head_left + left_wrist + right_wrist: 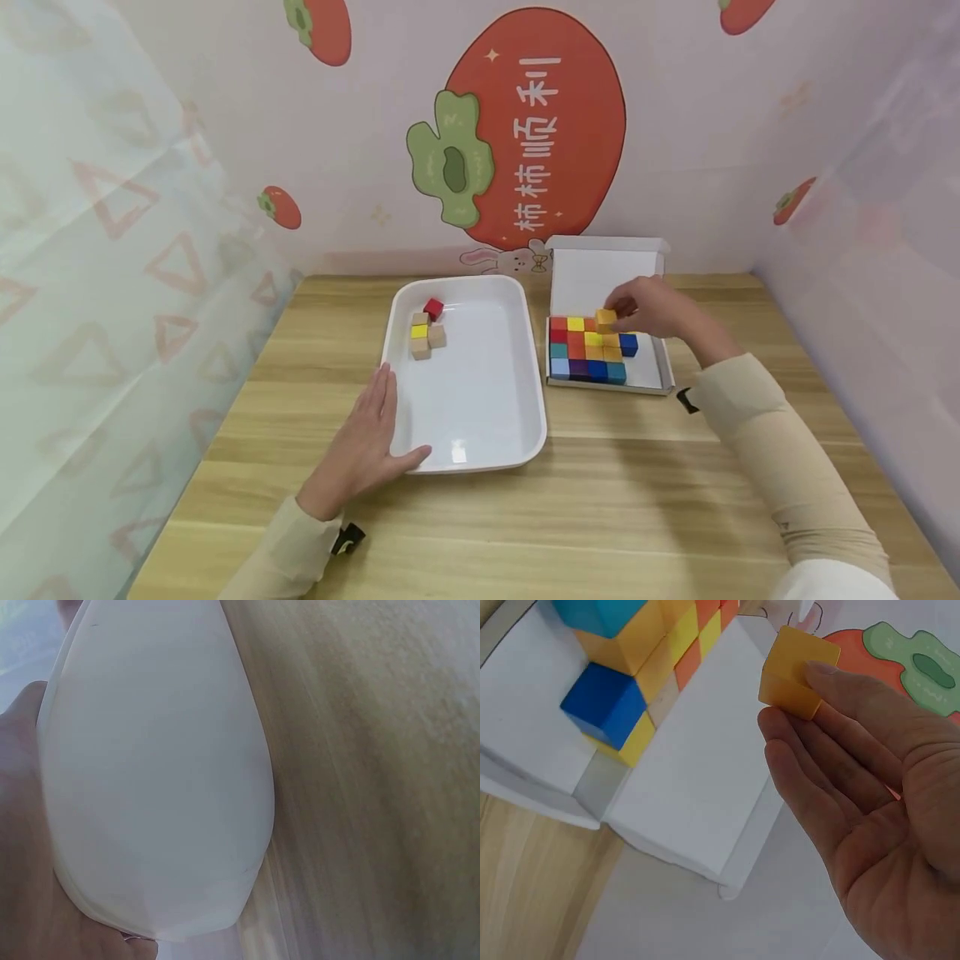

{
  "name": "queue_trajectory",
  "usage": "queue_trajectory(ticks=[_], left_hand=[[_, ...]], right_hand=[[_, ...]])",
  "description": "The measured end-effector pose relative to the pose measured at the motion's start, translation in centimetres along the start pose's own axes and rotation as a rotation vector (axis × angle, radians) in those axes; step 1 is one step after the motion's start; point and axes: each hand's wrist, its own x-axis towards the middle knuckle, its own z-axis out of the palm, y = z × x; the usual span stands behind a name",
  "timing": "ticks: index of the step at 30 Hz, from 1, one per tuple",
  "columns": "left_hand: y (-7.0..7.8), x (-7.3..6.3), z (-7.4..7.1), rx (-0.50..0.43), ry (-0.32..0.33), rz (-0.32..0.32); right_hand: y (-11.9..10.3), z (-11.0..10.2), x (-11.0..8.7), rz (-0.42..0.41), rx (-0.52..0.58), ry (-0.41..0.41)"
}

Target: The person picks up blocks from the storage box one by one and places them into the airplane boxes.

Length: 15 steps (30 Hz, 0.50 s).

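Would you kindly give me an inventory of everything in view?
table: one, wood-grain, below
box: one, white, open, on the table
tray: one, white, left of the box
coloured cubes: many (some hidden), red, orange, yellow, blue, teal, purple, in the box
held cube: one, orange, above the box
red cube: one, red, in the tray
wooden cubes: several, natural, one yellow-topped, beside the red cube
backdrop: one, pale, persimmon-printed, behind
sleeves: two, beige, forearms
left hand: one, bare, at the tray's rim
right hand: one, bare, pinching the held cube
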Motion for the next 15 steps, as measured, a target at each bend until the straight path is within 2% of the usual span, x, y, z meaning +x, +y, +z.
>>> queue_trajectory(ticks=[9, 15], left_hand=[[0.2, 0.0, -0.1, 0.005, -0.020, -0.014], [0.1, 0.1, -0.1, 0.008, -0.022, -0.015]], right_hand=[[2.6, 0.3, -2.4, 0.039, 0.003, -0.024], [3.9, 1.5, -2.9, 0.062, 0.012, -0.036]])
